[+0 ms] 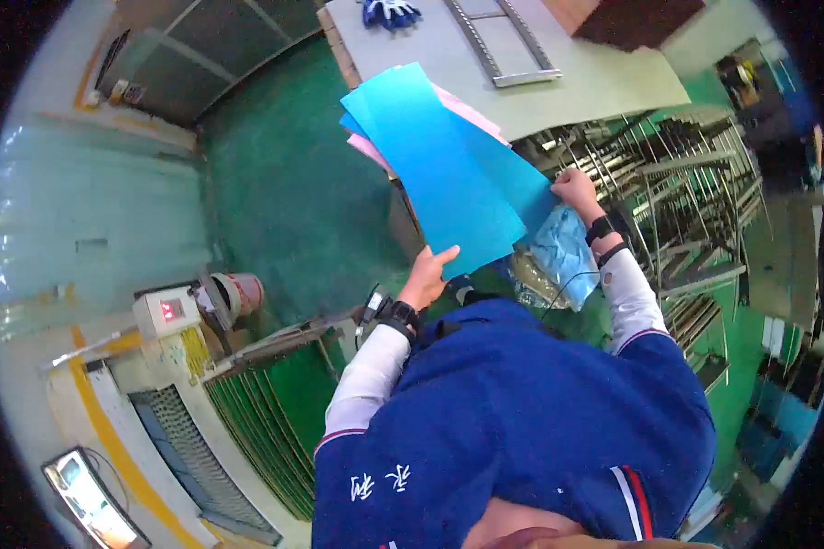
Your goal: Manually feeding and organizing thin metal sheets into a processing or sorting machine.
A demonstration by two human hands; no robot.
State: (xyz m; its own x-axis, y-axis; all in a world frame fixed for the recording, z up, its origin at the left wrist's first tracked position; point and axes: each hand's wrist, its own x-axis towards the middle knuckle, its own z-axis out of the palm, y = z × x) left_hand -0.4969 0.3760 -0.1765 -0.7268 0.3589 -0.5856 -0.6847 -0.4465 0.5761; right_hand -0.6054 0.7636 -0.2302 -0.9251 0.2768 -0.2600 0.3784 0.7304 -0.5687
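I hold a stack of thin flat sheets: blue sheets (439,165) on top, pink sheets (471,114) showing beneath them. My left hand (428,274) grips the near lower edge of the top blue sheet. My right hand (577,190) grips the stack's right edge, above a crumpled clear plastic bag (558,256). The sheets reach out over the edge of a pale grey table (604,87). Both wrists wear black bands over white sleeves.
On the table lie blue work gloves (389,11) and a metal rail frame (508,41). A metal rack (687,192) of slotted shelves stands at the right. At the left stands a machine (169,311) with a red display and green panels (275,412). The floor (284,183) is green.
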